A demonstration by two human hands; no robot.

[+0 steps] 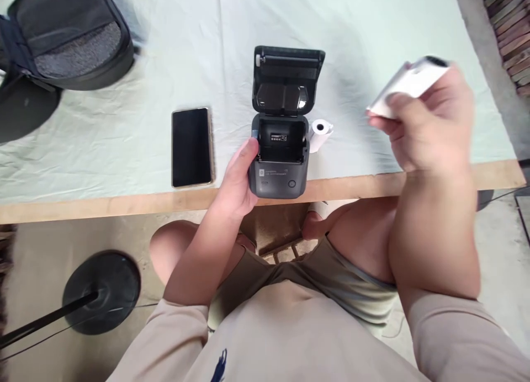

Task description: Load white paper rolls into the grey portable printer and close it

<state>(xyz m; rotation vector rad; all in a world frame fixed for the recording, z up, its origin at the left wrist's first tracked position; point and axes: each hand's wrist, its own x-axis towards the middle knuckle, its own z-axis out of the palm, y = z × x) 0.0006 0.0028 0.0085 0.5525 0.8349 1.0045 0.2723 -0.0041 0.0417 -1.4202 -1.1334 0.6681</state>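
A dark grey portable thermal printer stands near the table's front edge, its lid flipped up and its paper bay showing a small label inside and no roll. My left hand grips the printer's left side, thumb near the bay's rim. Against its right side is a small white paper roll with a dark core. Off to the right, above the table, my right hand pinches a white piece that looks like a paper roll, with a dark end; motion blurs it.
A smartphone with a dark screen lies left of the printer. At the upper left are a black backpack and a dark cap-like item. Pale cloth covers the table, whose wooden edge runs before my knees. A round black stand base is on the floor.
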